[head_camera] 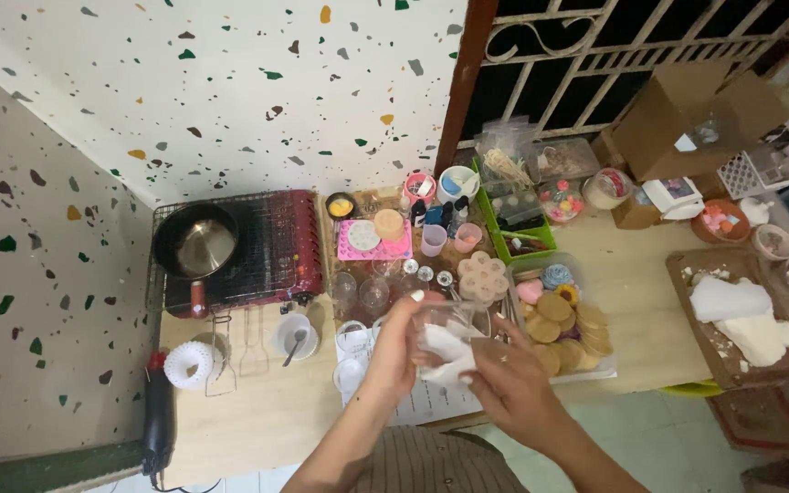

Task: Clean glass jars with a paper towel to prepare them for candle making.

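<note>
You are holding a small clear glass cup up over the near edge of the pale wooden table, with your left hand curled around its left side, fingers grasping the rim and wall. Your right hand is pressing a crumpled white tissue against the cup from below and to the right, its fingers clenched on the tissue. Just behind the cup, several more clear glass jars are standing on the table, and a beige flower-shaped silicone mould is sitting beside them. To the right, a pile of round tan wooden lids is lying in a tray. Far to the left, a dark steel pot is resting on a red portable stove.
</note>
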